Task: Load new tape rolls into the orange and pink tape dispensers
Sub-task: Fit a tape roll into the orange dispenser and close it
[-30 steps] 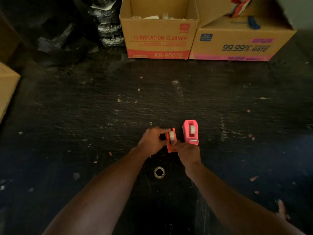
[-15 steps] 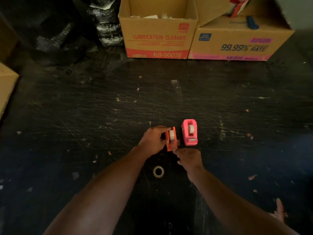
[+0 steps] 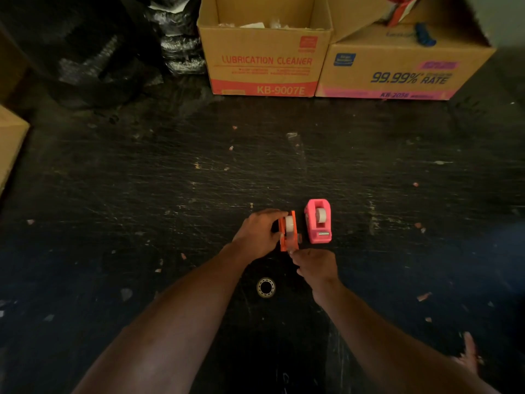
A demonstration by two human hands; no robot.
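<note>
Tape end now drawn near by right hand (image 3: pixel 314 265), pinched in its grip; left hand (image 3: pixel 260 230) clasps orange dispenser (image 3: pixel 288 233): threading nearly done.

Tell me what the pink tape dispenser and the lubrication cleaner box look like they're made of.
Pink tape dispenser: seemingly moulded plastic, uniform colour, smooth rounded edges, with a small shiny metal-looking cutter at its near end. Lubrication cleaner box: brown corrugated cardboard, matte, printed red lettering, open flaps.

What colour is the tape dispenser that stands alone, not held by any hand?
Pink: the pink dispenser, seen in the head view.
</note>
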